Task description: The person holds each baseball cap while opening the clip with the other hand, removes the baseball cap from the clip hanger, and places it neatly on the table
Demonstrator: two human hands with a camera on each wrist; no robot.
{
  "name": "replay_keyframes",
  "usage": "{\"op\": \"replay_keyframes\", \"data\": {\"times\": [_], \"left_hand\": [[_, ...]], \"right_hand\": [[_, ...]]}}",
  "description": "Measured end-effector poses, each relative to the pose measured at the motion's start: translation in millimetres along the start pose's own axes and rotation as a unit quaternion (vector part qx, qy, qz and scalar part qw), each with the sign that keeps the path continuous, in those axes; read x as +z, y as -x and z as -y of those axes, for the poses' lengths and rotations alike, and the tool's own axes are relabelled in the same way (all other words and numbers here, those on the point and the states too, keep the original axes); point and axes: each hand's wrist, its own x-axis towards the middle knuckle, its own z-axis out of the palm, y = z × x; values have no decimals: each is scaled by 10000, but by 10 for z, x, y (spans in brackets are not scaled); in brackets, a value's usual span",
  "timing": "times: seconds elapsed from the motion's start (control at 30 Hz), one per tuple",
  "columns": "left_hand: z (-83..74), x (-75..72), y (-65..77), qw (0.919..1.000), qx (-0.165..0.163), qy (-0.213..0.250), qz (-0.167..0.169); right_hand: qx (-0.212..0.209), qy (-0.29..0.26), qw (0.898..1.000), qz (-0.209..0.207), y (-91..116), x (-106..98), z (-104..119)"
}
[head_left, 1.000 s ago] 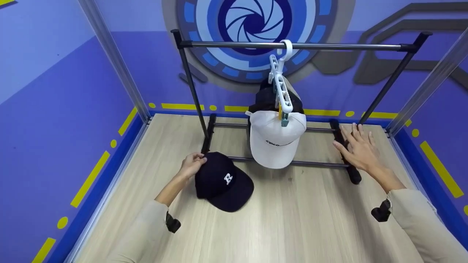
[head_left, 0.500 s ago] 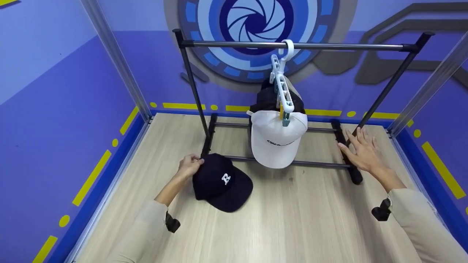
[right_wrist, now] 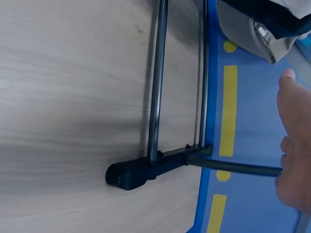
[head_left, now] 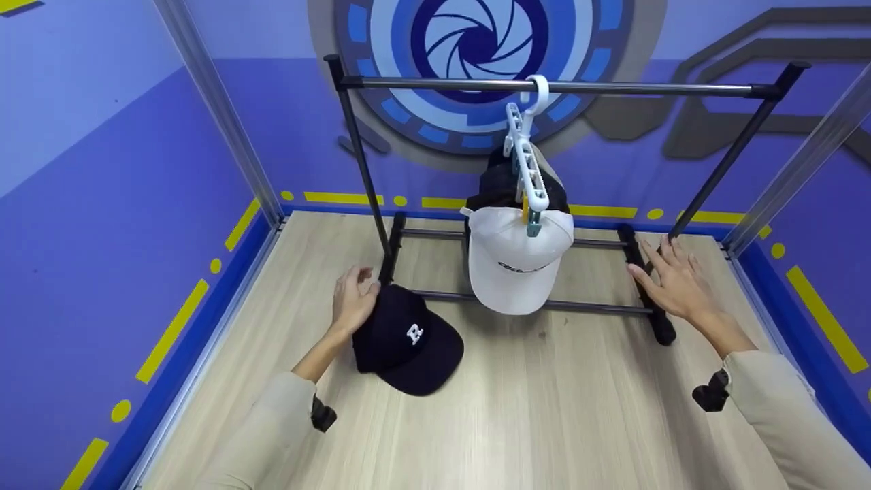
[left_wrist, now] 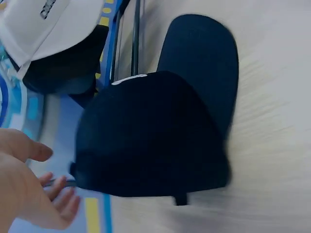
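A dark navy cap [head_left: 395,337] with a white letter R lies on the wooden table, its brim toward the front right. My left hand [head_left: 354,299] is at the cap's back left edge with fingers loosely bent. In the left wrist view a gap shows between the hand [left_wrist: 36,187] and the cap [left_wrist: 153,141]. My right hand [head_left: 680,286] is spread beside the right post of the black rack [head_left: 721,163]; whether it touches the post I cannot tell. A white cap [head_left: 514,255] hangs clipped to a white hanger [head_left: 527,167], with darker caps partly hidden behind it.
The rack's top rail [head_left: 633,88] carries the hanger's hook. Low crossbars and black feet [head_left: 661,327] stand on the wooden table [head_left: 531,408]. Blue-purple panels [head_left: 136,204] with metal edge posts enclose the table at the back and both sides.
My left hand has gone from pinching the navy cap's edge to loosened fingers. The cap has shifted slightly left. My right hand has moved slightly right and down; the hanging caps look unchanged.
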Motion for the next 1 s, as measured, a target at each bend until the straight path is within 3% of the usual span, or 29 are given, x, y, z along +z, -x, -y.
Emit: {"op": "replay_keyframes", "data": {"times": [0.1, 0.2, 0.37, 0.6, 0.77, 0.83, 1.0], "left_hand": [[-179, 94, -62, 9959, 889, 56, -158], [-410, 208, -134, 9864, 1638, 80, -98], [-795, 460, -218, 9691, 2461, 66, 167], [-1264, 727, -318, 9442, 3232, -39, 636], [-1422, 873, -440, 9235, 3730, -107, 889], [-1444, 927, -466, 9218, 3739, -38, 1023], [-1523, 1018, -457, 9273, 3506, 407, 1248]], "right_hand": [[-171, -88, 9997, -118, -14, -12, 117], [-355, -105, 9990, -243, -34, -9, 273], [-665, -52, 9965, -508, -82, -18, 588], [-1048, -411, 9911, -709, -198, -154, 1059], [-1306, -693, 9858, -791, -304, -284, 1342], [-1452, -878, 9815, -882, -340, -318, 1436], [-1828, -1602, 9637, -1107, -390, -357, 1621]]}}
